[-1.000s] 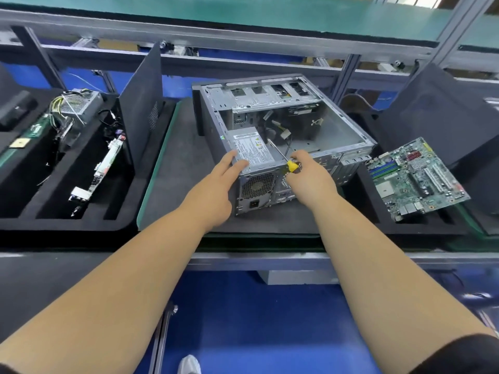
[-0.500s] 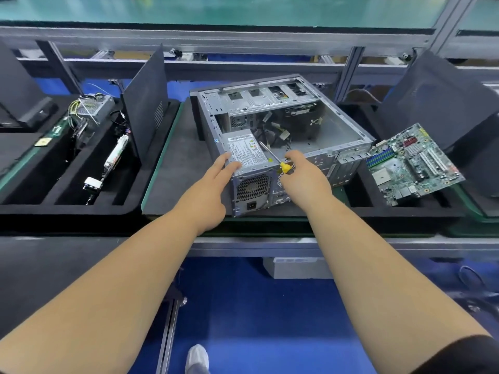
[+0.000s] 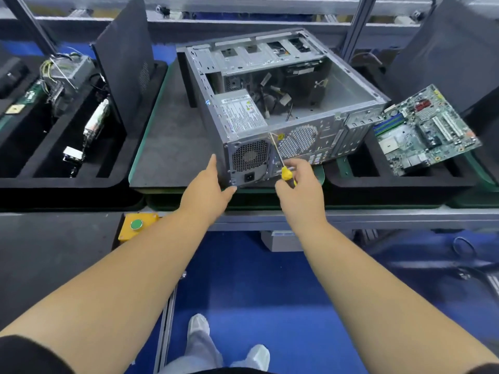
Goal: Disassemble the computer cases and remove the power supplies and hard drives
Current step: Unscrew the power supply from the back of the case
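An open grey computer case [image 3: 348, 95] lies on its side on a dark mat, rear panel towards me. Its power supply [image 3: 243, 114] sits in the near left corner, fan grille facing me, cables trailing into the case. My left hand [image 3: 208, 190] is open, its straight fingers touching the case's lower left corner below the power supply. My right hand [image 3: 299, 190] grips a yellow-handled screwdriver [image 3: 280, 160] whose shaft points up at the rear panel beside the power supply. A black drive bay stands deep inside the case.
A motherboard [image 3: 424, 130] leans on a black foam tray [image 3: 399, 182] at the right. The left foam tray [image 3: 54, 179] holds a removed power supply [image 3: 70, 71], cables and a side panel [image 3: 124, 58]. A yellow button box [image 3: 137, 225] sits on the bench edge.
Both hands drew back from the top of the case to its near lower edge. The screwdriver now points up at the rear panel. My view tilted down.
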`<action>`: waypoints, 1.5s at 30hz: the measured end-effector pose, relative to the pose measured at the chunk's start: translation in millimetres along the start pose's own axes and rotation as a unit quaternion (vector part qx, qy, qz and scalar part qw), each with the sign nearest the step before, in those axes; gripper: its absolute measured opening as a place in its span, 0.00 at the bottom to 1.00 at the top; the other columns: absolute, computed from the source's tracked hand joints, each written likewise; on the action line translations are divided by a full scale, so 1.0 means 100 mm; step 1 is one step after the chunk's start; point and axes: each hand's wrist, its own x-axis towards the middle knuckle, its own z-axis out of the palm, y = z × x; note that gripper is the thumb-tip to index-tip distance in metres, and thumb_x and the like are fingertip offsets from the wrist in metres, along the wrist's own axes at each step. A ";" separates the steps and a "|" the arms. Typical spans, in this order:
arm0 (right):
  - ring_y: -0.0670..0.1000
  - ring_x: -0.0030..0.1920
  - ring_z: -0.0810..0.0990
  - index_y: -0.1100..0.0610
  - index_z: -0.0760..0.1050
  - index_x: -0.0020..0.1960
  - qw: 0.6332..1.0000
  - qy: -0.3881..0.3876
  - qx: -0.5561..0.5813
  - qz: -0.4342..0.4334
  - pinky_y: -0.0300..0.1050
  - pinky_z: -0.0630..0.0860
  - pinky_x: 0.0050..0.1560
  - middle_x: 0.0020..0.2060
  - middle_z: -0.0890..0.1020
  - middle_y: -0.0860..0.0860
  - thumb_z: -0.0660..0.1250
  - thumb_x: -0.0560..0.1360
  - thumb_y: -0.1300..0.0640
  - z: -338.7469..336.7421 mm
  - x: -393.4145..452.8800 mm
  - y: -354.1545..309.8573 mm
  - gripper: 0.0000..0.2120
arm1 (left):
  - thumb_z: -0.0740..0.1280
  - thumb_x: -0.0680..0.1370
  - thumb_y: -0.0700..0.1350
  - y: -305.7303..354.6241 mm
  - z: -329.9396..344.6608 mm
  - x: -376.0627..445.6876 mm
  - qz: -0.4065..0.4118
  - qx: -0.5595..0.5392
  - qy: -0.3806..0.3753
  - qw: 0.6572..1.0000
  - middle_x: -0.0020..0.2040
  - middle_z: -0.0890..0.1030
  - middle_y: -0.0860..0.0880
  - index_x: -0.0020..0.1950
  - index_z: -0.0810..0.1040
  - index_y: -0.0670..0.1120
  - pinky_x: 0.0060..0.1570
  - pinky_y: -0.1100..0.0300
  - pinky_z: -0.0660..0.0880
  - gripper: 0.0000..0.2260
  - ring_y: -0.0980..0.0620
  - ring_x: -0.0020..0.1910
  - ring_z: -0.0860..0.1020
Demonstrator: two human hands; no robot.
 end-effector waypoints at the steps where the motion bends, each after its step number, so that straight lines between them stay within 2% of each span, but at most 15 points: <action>1: 0.46 0.35 0.71 0.46 0.73 0.52 1.000 -0.014 0.003 0.019 0.42 0.68 0.35 0.39 0.77 0.46 0.63 0.74 0.60 0.05 -0.02 0.07 0.11 | 0.69 0.78 0.54 0.02 0.02 0.03 0.005 0.010 0.015 1.000 0.69 0.75 0.46 0.81 0.50 0.51 0.56 0.52 0.74 0.38 0.46 0.63 0.76; 5: 0.42 0.29 0.70 0.48 0.77 0.46 0.996 -0.040 0.008 0.085 0.36 0.68 0.28 0.34 0.77 0.48 0.61 0.74 0.62 0.21 -0.04 0.26 0.10 | 0.69 0.77 0.54 0.10 0.07 0.12 0.003 0.018 0.060 0.998 0.59 0.80 0.48 0.77 0.60 0.50 0.48 0.52 0.76 0.32 0.45 0.57 0.79; 9: 0.40 0.24 0.70 0.49 0.77 0.46 0.991 -0.039 0.024 0.124 0.38 0.71 0.29 0.30 0.77 0.46 0.59 0.74 0.62 0.28 0.00 0.33 0.11 | 0.69 0.78 0.54 0.13 0.14 0.14 0.001 0.065 0.066 0.996 0.57 0.80 0.45 0.78 0.57 0.47 0.46 0.50 0.77 0.34 0.44 0.53 0.80; 12: 0.40 0.28 0.72 0.49 0.78 0.47 0.990 -0.037 0.020 0.136 0.44 0.74 0.35 0.30 0.77 0.45 0.59 0.75 0.61 0.31 0.04 0.36 0.11 | 0.69 0.78 0.54 0.13 0.13 0.13 0.001 0.089 0.066 0.994 0.55 0.80 0.44 0.79 0.56 0.47 0.44 0.52 0.76 0.34 0.43 0.51 0.80; 15: 0.43 0.30 0.72 0.47 0.78 0.48 0.991 -0.036 0.008 0.128 0.45 0.72 0.35 0.33 0.78 0.47 0.59 0.77 0.59 0.33 0.05 0.39 0.10 | 0.69 0.78 0.53 0.13 0.10 0.14 0.011 0.093 0.056 0.994 0.56 0.80 0.44 0.79 0.55 0.46 0.46 0.51 0.77 0.35 0.44 0.52 0.80; 18: 0.47 0.38 0.74 0.46 0.76 0.56 0.994 -0.037 -0.024 0.100 0.45 0.72 0.41 0.40 0.77 0.46 0.61 0.80 0.56 0.34 0.07 0.45 0.09 | 0.66 0.80 0.52 0.09 0.10 0.13 0.027 0.095 0.034 0.995 0.57 0.79 0.44 0.80 0.50 0.47 0.45 0.52 0.76 0.35 0.44 0.52 0.80; 21: 0.44 0.43 0.73 0.52 0.76 0.63 0.995 -0.038 -0.009 0.091 0.41 0.69 0.45 0.42 0.75 0.43 0.62 0.80 0.56 0.38 0.09 0.50 0.12 | 0.62 0.82 0.51 0.06 0.11 0.10 0.038 0.100 0.024 0.994 0.55 0.79 0.44 0.81 0.43 0.47 0.41 0.56 0.72 0.35 0.47 0.49 0.79; 24: 0.39 0.35 0.72 0.51 0.74 0.54 0.991 -0.058 0.041 0.114 0.31 0.68 0.36 0.37 0.73 0.42 0.63 0.79 0.59 0.43 0.08 0.51 0.06 | 0.61 0.83 0.50 0.08 0.13 0.07 0.030 0.095 0.032 0.994 0.54 0.79 0.44 0.81 0.42 0.47 0.39 0.57 0.71 0.35 0.50 0.45 0.76; 27: 0.37 0.27 0.71 0.50 0.67 0.51 0.983 -0.079 0.090 0.137 0.26 0.67 0.27 0.33 0.73 0.45 0.63 0.78 0.60 0.49 0.04 0.55 0.07 | 0.61 0.83 0.50 0.08 0.14 0.06 0.031 0.094 0.041 0.994 0.54 0.79 0.44 0.81 0.44 0.47 0.39 0.57 0.71 0.34 0.48 0.47 0.78; 30: 0.40 0.27 0.68 0.48 0.69 0.52 0.978 -0.090 0.113 0.152 0.26 0.68 0.28 0.31 0.72 0.46 0.64 0.77 0.60 0.53 0.03 0.59 0.09 | 0.61 0.83 0.50 0.08 0.13 0.06 0.034 0.099 0.041 0.994 0.55 0.79 0.44 0.81 0.45 0.46 0.41 0.56 0.73 0.33 0.46 0.50 0.79; 35: 0.39 0.27 0.69 0.46 0.70 0.55 0.976 -0.088 0.125 0.155 0.28 0.70 0.30 0.28 0.73 0.41 0.63 0.77 0.59 0.53 0.03 0.65 0.10 | 0.66 0.80 0.47 0.09 0.13 0.06 0.023 0.090 0.024 0.995 0.59 0.78 0.45 0.81 0.47 0.48 0.50 0.50 0.78 0.36 0.45 0.55 0.79; 37: 0.37 0.28 0.71 0.44 0.71 0.57 0.976 -0.098 0.120 0.155 0.30 0.72 0.32 0.27 0.74 0.38 0.63 0.78 0.59 0.53 0.02 0.66 0.11 | 0.68 0.79 0.45 0.08 0.14 0.04 0.023 0.080 0.022 0.996 0.60 0.78 0.45 0.81 0.49 0.48 0.53 0.50 0.79 0.37 0.45 0.56 0.79; 39: 0.36 0.29 0.73 0.44 0.73 0.65 0.974 -0.111 0.123 0.155 0.28 0.72 0.30 0.28 0.76 0.37 0.62 0.78 0.58 0.54 -0.01 0.66 0.17 | 0.68 0.79 0.47 0.07 0.16 0.01 0.020 0.066 0.028 0.997 0.60 0.78 0.46 0.80 0.52 0.49 0.53 0.50 0.79 0.35 0.46 0.57 0.79; 41: 0.36 0.29 0.73 0.42 0.68 0.73 0.973 -0.116 0.129 0.154 0.27 0.72 0.30 0.33 0.78 0.41 0.62 0.79 0.59 0.55 -0.03 0.66 0.25 | 0.65 0.81 0.50 0.07 0.18 0.00 0.020 0.062 0.041 0.997 0.60 0.78 0.47 0.79 0.55 0.48 0.51 0.52 0.79 0.31 0.47 0.56 0.79; 45: 0.35 0.29 0.73 0.41 0.63 0.76 0.972 -0.112 0.138 0.152 0.27 0.72 0.31 0.39 0.78 0.45 0.62 0.79 0.59 0.54 -0.03 0.66 0.29 | 0.61 0.83 0.52 0.10 0.18 0.03 0.008 0.084 0.049 0.995 0.57 0.80 0.46 0.78 0.59 0.47 0.47 0.53 0.79 0.26 0.47 0.52 0.80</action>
